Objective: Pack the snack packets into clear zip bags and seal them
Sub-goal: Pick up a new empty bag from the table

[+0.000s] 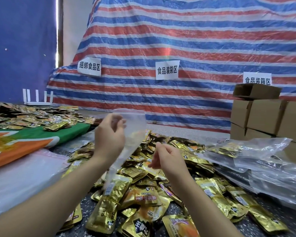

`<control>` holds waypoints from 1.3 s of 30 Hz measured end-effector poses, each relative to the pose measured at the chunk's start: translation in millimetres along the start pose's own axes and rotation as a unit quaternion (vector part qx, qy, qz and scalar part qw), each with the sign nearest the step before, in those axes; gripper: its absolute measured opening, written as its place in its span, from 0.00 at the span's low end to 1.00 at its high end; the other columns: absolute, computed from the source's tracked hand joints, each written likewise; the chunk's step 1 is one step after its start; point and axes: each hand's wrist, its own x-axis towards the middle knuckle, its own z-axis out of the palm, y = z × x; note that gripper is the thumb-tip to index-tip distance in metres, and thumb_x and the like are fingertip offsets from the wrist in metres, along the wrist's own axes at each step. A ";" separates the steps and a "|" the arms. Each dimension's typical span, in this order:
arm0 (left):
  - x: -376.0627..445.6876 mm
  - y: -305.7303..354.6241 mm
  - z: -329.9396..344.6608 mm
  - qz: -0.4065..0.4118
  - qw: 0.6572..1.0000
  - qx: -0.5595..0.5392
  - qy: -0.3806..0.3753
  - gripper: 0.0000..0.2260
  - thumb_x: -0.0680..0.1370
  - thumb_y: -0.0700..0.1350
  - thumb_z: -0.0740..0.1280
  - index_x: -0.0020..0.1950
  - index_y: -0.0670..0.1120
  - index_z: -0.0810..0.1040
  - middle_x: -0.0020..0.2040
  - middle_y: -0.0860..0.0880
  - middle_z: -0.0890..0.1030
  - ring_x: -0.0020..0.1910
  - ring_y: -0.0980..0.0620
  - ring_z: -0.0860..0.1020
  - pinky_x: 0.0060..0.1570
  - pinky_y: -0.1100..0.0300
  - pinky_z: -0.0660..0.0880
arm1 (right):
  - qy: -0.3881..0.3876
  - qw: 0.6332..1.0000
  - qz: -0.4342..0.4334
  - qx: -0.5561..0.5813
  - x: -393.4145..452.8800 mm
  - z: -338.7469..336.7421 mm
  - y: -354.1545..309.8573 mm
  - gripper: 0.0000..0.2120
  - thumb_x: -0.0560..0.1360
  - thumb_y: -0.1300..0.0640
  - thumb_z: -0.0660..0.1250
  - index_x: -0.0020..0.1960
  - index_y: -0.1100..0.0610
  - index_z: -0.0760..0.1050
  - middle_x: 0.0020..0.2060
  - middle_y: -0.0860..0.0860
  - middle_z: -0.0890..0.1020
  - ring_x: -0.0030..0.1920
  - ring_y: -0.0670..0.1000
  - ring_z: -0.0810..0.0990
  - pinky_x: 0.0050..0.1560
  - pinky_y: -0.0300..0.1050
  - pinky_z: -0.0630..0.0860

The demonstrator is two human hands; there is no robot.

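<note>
Holding the zip bag (126, 134) up over the packets (143, 177), your left hand (108, 134) pinches it near the mouth, fingers curled on the film; your right hand (167, 159) sits just beside its lower edge, fingers loosely curled, and I can't tell if it's got film or nothing. Bag's thin, limp, prob. slippery and clingy, weighs next to nothing, so take it at the stiffer zip strip, both sides, to spread the mouth. Packets look light, slick foil, semi-stiff; grab by the flat seam edges, several at once. Counts: 1 bag in hand, 2 hands, packets too many to count, 3 paper signs (167, 70), approx. 4–5 boxes (263, 117), a few filled bags (256, 156) at right.
</note>
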 end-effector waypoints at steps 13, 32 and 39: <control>-86.7 21.2 59.6 0.114 0.980 -0.033 -0.156 0.05 0.78 0.41 0.65 0.47 0.52 0.75 0.39 0.60 0.80 0.37 0.64 0.78 0.41 0.69 0.73 | 0.004 0.962 0.106 0.253 8.2 -44.0 0.3 0.27 0.82 0.38 0.54 0.58 0.61 0.77 0.45 0.59 0.87 0.43 0.56 0.87 0.38 0.46 0.81; -90.6 8.2 86.9 0.153 0.930 0.174 -0.284 0.10 0.80 0.56 0.60 0.52 0.52 0.76 0.49 0.56 0.74 0.48 0.57 0.72 0.47 0.59 0.72 | 0.091 0.967 0.109 0.209 1.6 -65.0 52.5 0.06 0.79 0.62 0.68 0.53 0.65 0.79 0.48 0.63 0.85 0.46 0.57 0.85 0.44 0.48 0.82; -88.2 -4.8 94.4 0.194 0.930 0.193 -0.246 0.06 0.80 0.46 0.62 0.50 0.46 0.77 0.46 0.50 0.74 0.45 0.50 0.72 0.46 0.51 0.73 | 0.066 0.963 0.136 0.224 -4.9 -66.6 55.4 0.09 0.75 0.62 0.72 0.55 0.63 0.81 0.41 0.57 0.84 0.38 0.51 0.80 0.37 0.43 0.75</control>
